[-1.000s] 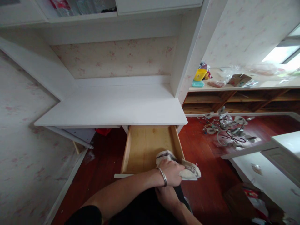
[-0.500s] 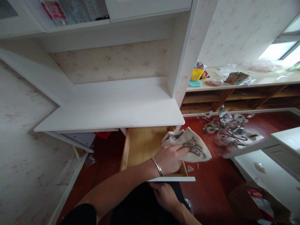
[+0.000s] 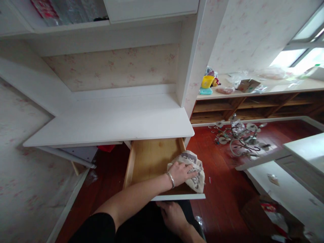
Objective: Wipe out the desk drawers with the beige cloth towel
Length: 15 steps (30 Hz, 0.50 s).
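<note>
A pale cloth with a dark pattern drapes over the right side wall of an open wooden drawer. My left hand, with a silver bracelet at the wrist, presses on this cloth and grips it, fingers partly over its folds. Below the drawer's white front panel, my right hand is closed against the lower edge, its fingertips partly hidden there. Bare wood shows across the drawer's bottom.
The drawer juts from a white desk with a cabinet above. A dismantled chandelier lies on the red floor at right. Behind it runs a low shelf unit with a yellow cup on top. A white cabinet stands at far right.
My left hand has brought the cloth down and inward, from being spread out past the drawer's right side to folding over its side wall. My right hand stays by the front panel.
</note>
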Each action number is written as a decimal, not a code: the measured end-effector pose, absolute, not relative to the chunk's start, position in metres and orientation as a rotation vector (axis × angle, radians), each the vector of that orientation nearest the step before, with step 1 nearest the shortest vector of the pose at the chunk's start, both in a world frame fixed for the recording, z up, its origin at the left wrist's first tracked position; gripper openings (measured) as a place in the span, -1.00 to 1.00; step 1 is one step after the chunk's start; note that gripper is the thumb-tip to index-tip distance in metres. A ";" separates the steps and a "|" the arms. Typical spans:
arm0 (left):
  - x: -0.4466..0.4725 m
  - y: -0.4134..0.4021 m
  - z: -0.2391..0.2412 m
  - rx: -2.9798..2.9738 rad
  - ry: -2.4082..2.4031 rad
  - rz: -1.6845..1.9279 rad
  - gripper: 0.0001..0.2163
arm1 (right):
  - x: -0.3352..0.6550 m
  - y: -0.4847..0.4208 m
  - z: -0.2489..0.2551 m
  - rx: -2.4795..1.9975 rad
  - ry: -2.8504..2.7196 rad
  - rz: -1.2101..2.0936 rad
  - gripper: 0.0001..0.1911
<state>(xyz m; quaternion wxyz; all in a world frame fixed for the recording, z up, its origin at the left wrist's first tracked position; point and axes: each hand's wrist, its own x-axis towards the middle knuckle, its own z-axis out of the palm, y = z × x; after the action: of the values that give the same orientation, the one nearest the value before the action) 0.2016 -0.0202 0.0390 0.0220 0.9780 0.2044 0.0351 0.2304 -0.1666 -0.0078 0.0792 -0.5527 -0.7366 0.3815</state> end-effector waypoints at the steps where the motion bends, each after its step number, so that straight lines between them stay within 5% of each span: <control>1: 0.204 -0.016 0.037 3.032 0.671 0.120 -0.59 | 0.231 -0.166 -0.009 -1.650 -2.205 1.145 -0.46; 15: 0.228 0.093 0.059 2.743 1.314 -0.024 -0.54 | 0.234 -0.153 -0.018 -1.605 -2.237 1.208 -0.52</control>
<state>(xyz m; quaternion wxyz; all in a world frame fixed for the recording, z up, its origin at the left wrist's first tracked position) 0.2281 0.0932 0.0586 0.0497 0.9007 0.4315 -0.0080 0.2341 -0.1534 -0.0183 0.0674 -0.5326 -0.7424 0.4008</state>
